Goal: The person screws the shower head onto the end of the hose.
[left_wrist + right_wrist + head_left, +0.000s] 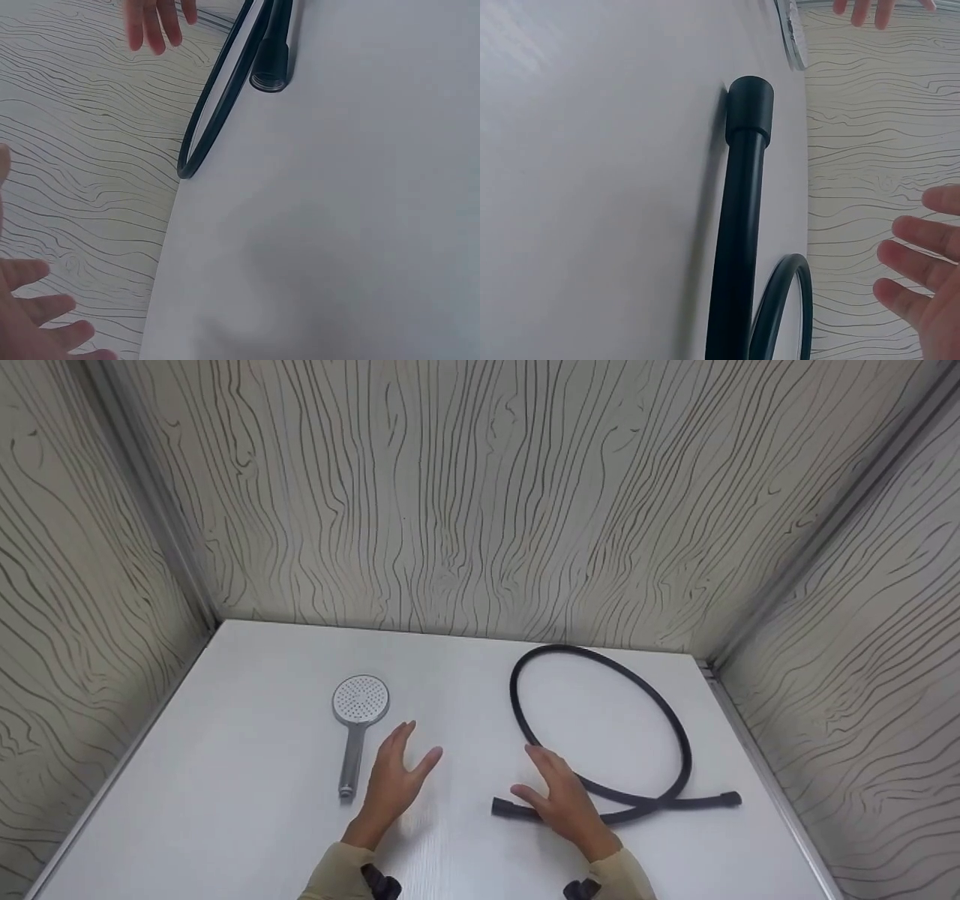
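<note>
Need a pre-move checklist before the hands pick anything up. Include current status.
1. Both hands free: ok. The left hand and right hand hold nothing, fingers relaxed.
2. Shower head accessible: ok. It lies beside the left hand, spray face up, handle toward the person.
3. Hose free of crossings: not ok. It forms one loop and crosses itself near its right end.
4. Hose's left end uncapped: ok. The left wrist view shows an open mouth.
5. Washer inside that end: cannot tell. Too little of the interior shows.
</note>
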Action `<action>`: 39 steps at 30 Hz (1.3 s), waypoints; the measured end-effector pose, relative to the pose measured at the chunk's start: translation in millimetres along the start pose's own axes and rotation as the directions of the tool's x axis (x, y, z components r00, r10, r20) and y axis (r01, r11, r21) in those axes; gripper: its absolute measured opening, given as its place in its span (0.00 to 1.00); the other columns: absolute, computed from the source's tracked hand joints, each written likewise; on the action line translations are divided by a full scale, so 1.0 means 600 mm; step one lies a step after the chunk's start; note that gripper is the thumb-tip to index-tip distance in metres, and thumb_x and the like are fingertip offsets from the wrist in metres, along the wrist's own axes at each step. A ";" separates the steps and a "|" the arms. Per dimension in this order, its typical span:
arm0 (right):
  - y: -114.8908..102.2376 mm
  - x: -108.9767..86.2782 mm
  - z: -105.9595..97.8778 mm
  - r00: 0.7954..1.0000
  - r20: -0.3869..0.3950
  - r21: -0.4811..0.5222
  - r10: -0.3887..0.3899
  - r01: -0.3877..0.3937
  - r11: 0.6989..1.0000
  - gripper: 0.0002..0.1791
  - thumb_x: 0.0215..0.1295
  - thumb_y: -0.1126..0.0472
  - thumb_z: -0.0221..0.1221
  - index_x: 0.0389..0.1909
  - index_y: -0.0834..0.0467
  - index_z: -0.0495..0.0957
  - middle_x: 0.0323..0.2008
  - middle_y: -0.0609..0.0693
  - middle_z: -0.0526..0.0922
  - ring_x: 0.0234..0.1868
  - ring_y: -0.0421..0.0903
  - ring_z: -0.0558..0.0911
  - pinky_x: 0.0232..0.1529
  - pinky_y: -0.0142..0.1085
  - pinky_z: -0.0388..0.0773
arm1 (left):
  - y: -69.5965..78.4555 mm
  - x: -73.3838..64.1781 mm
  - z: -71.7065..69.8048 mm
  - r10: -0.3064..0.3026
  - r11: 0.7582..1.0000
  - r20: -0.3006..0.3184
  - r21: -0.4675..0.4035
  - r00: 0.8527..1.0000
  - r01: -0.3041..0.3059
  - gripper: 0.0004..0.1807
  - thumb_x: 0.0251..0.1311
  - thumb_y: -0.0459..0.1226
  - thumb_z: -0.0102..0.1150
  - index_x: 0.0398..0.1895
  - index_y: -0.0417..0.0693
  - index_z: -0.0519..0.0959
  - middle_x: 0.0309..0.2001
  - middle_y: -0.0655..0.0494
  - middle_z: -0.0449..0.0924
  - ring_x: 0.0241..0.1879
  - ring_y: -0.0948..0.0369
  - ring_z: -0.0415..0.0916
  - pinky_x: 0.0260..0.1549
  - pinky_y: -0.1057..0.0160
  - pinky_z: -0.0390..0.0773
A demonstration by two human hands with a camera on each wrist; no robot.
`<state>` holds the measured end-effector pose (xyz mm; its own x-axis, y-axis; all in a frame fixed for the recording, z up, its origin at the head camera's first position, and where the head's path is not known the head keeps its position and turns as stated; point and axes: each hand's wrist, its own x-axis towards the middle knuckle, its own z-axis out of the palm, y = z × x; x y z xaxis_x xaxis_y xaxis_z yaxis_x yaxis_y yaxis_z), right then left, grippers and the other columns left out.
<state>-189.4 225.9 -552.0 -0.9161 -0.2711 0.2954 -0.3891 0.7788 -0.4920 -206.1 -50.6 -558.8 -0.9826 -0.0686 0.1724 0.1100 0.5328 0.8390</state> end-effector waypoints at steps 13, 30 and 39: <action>0.004 -0.010 0.000 1.000 -0.011 -0.020 -0.020 0.020 1.000 0.34 0.63 0.43 0.61 0.65 0.58 0.70 0.62 0.57 0.76 0.65 0.57 0.74 0.64 0.53 0.74 | -0.008 0.001 -0.005 -0.004 1.000 -0.004 -0.013 1.000 0.004 0.40 0.62 0.58 0.57 0.69 0.41 0.65 0.70 0.37 0.63 0.71 0.40 0.59 0.70 0.40 0.61; 0.005 -0.016 0.002 1.000 0.021 -0.009 0.002 -0.002 1.000 0.34 0.62 0.46 0.62 0.66 0.58 0.69 0.63 0.58 0.75 0.65 0.58 0.74 0.65 0.53 0.73 | -0.020 0.003 -0.007 -0.014 1.000 -0.010 0.003 1.000 0.015 0.39 0.62 0.57 0.57 0.68 0.41 0.66 0.69 0.37 0.64 0.70 0.40 0.60 0.70 0.40 0.61; 0.012 -0.018 0.009 1.000 0.008 -0.003 -0.028 0.028 1.000 0.35 0.62 0.45 0.63 0.65 0.59 0.70 0.61 0.57 0.77 0.63 0.57 0.76 0.63 0.52 0.74 | -0.020 0.006 -0.011 -0.035 0.999 -0.014 0.007 0.999 0.035 0.40 0.62 0.57 0.57 0.68 0.41 0.65 0.69 0.37 0.64 0.70 0.41 0.60 0.70 0.41 0.61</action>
<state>-183.1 231.3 -563.0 -0.9058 -0.2969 0.3022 -0.4139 0.7725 -0.4815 -209.9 -63.2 -565.0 -0.9837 -0.0993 0.1501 0.0742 0.5364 0.8407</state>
